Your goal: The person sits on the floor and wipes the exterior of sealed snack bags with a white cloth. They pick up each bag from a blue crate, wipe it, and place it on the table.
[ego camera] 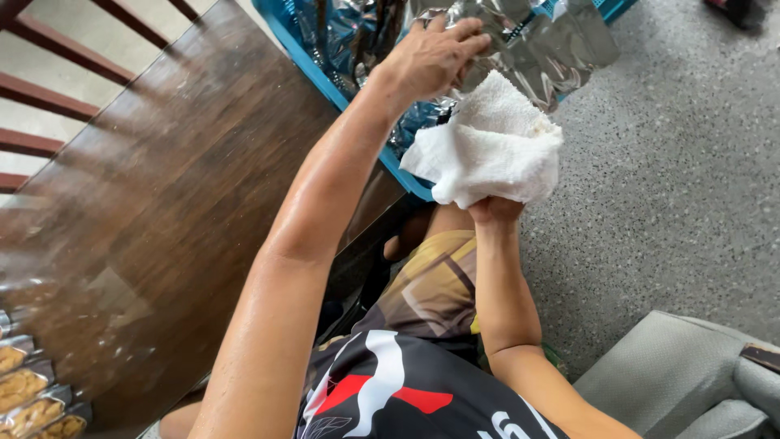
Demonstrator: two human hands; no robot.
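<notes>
My left hand (435, 57) reaches into a blue plastic basket (325, 77) and grips a shiny silver foil packet (561, 41) at its top. My right hand (494, 210) is mostly hidden under a folded white towel (487, 150) that it holds up against the foil packet, just off the table's edge. The basket holds several more clear and silver packets (349, 32) with dark contents.
A dark wooden table (162, 203) fills the left side, the basket at its far corner. Several sealed packets of golden snacks (28, 390) lie at its near left edge. A speckled grey floor (691, 179) lies to the right, a grey cushioned seat (691, 382) at bottom right.
</notes>
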